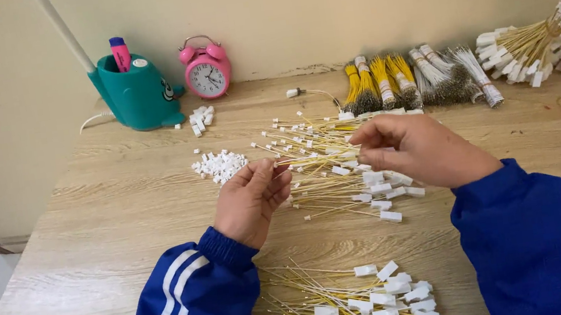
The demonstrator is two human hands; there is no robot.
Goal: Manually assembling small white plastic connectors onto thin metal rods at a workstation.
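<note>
So both hands are up over the middle of the wooden surface [123, 221]. The left hand [251, 201] has its fingers pinched together around something tiny, too small to make out. The right hand [420, 150] is pinching the end of a thin yellow wire [317, 162], held just above a loose spread of yellow wires with white connectors [349, 184]. A little heap of small white plugs [220, 165] sits just left of the hands. Another pile of finished wires [371, 301] lies at the near edge. Bundled wires [422, 81] line the far edge, and a pink alarm clock [206, 70] and teal pen holder [137, 93] stand towards the far left corner.
</note>
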